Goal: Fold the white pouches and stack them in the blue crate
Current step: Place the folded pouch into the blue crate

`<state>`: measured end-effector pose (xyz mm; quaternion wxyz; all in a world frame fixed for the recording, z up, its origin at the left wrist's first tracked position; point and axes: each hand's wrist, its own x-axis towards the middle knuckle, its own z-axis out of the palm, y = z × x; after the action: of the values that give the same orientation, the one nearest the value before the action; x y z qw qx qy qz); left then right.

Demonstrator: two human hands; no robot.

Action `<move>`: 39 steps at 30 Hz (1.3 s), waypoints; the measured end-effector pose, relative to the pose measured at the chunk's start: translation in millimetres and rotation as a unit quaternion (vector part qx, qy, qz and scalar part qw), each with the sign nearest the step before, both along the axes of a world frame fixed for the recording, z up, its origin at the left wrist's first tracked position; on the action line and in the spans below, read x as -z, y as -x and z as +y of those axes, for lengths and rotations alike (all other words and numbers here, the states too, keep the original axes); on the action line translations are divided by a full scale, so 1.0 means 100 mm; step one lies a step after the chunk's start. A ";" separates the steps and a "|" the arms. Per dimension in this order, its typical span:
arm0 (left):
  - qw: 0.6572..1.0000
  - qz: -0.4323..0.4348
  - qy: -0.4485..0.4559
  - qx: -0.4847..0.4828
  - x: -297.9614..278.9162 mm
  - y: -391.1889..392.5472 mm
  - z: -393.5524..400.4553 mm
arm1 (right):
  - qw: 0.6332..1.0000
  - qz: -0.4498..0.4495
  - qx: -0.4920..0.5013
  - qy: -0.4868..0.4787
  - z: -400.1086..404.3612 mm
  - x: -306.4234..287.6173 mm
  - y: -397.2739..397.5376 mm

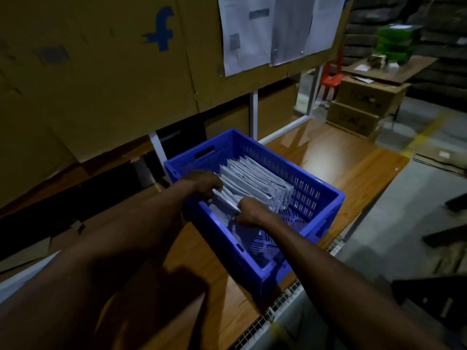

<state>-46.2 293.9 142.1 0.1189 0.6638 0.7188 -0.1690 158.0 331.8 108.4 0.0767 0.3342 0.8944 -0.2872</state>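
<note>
Head view: 2 hands, left hand [202, 181] & right hand [252, 210], grip folded pouch [226, 200] in blue crate [326, 195].

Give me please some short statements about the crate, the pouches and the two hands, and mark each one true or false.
1. Both hands are inside the blue crate. True.
2. The white pouches lie scattered on the wooden table. False: they stand in a row inside the crate.
3. The left hand and the right hand hold one folded pouch at its two ends. True.
4. The crate is filled to its near end. False: the near part shows its bare bottom.
5. The crate rests on the floor. False: it sits on the table.
</note>
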 end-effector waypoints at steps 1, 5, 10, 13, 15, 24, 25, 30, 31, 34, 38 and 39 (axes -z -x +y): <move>1.000 0.000 0.010 0.002 0.08 0.01 0.03 | 1.000 -0.005 0.002 0.004 0.01 0.06 0.02; 0.997 0.020 0.066 0.022 0.26 0.05 0.18 | 0.999 -0.032 0.014 0.008 0.02 0.20 0.10; 0.987 0.061 0.146 0.023 0.34 0.06 0.33 | 0.998 -0.046 0.011 -0.031 -0.02 0.30 0.24; 0.982 0.052 0.178 0.029 0.42 0.05 0.43 | 0.996 -0.055 0.000 -0.073 -0.05 0.38 0.31; 0.980 0.053 0.190 0.023 0.47 0.04 0.45 | 0.993 -0.069 -0.011 -0.095 -0.08 0.42 0.35; 0.986 0.001 0.154 -0.059 0.55 0.05 0.49 | 0.979 -0.097 -0.012 -0.179 -0.09 0.60 0.49; 0.987 -0.007 0.145 -0.073 0.54 0.04 0.49 | 0.978 -0.097 -0.008 -0.185 -0.07 0.59 0.50; 0.988 -0.022 0.082 -0.128 0.64 0.17 0.52 | 0.973 -0.096 0.005 -0.211 0.08 0.55 0.52; 0.989 -0.019 0.083 -0.123 0.60 0.16 0.51 | 0.972 -0.098 0.009 -0.213 0.09 0.55 0.52; 0.992 0.060 0.088 -0.071 0.61 0.15 0.50 | 0.971 -0.095 0.008 -0.218 0.11 0.56 0.52; 0.986 0.089 0.109 -0.084 0.57 0.08 0.47 | 0.971 -0.098 -0.010 -0.220 0.11 0.55 0.49; 0.982 0.042 0.101 -0.156 0.54 0.07 0.46 | 0.970 -0.101 -0.013 -0.220 0.10 0.54 0.48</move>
<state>-52.9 340.2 88.2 0.1800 0.5208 0.7969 -0.2477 110.2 342.0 54.1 0.0952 0.3585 0.9275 -0.0466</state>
